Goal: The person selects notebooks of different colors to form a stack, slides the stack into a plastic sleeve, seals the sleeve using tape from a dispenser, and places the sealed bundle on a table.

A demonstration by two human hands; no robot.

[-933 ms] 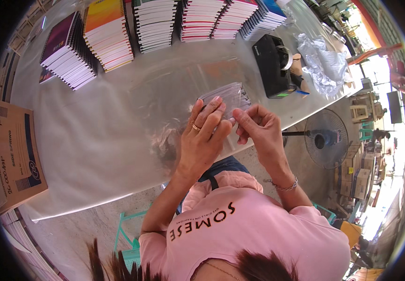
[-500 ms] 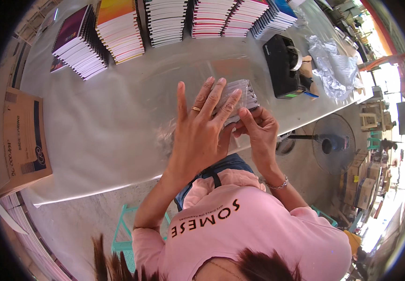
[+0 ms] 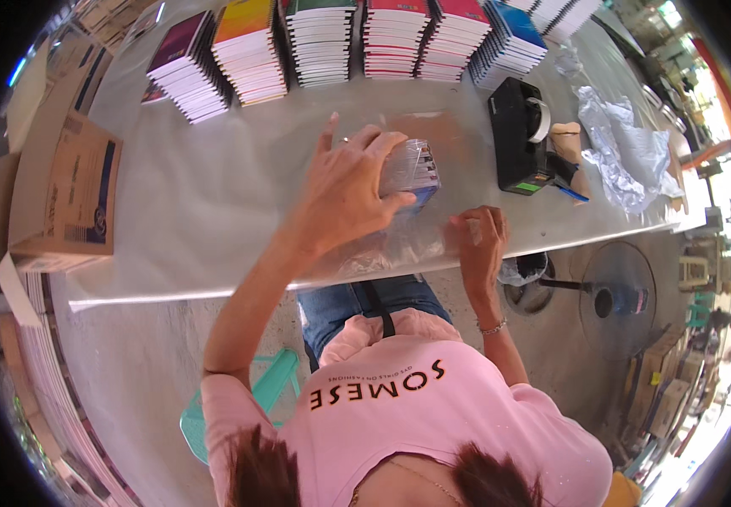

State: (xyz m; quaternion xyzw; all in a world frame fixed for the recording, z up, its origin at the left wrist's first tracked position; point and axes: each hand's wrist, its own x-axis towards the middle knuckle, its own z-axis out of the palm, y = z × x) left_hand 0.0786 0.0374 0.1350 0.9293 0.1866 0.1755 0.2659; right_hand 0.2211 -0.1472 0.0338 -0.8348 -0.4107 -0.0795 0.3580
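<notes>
On the table, my left hand [image 3: 344, 190] spans a small block-shaped pack in clear plastic [image 3: 422, 169]. Its thumb presses the near side and its fingers curl over the far side. Layered white edges and a blue lower part show through the wrap; what the pack contains I cannot make out. To the right of it, near the table's front edge, is my right hand [image 3: 479, 245], with curled fingers and thumb pressed together. Crumpled clear film [image 3: 382, 253] lies between the hands; whether the right fingers hold any of it is unclear.
Stacks of spiral-bound notebooks [image 3: 323, 42] line the table's far side. A black case with a pale handle [image 3: 517, 135] stands at the right, beside crumpled silvery plastic [image 3: 623, 152]. An open cardboard box [image 3: 70, 186] is at the left. A fan [image 3: 619, 296] stands beyond the front edge.
My hands have drawn apart. The left now grips the pack from its left side instead of lying flat over it; the right has let go of the pack and moved toward the front edge.
</notes>
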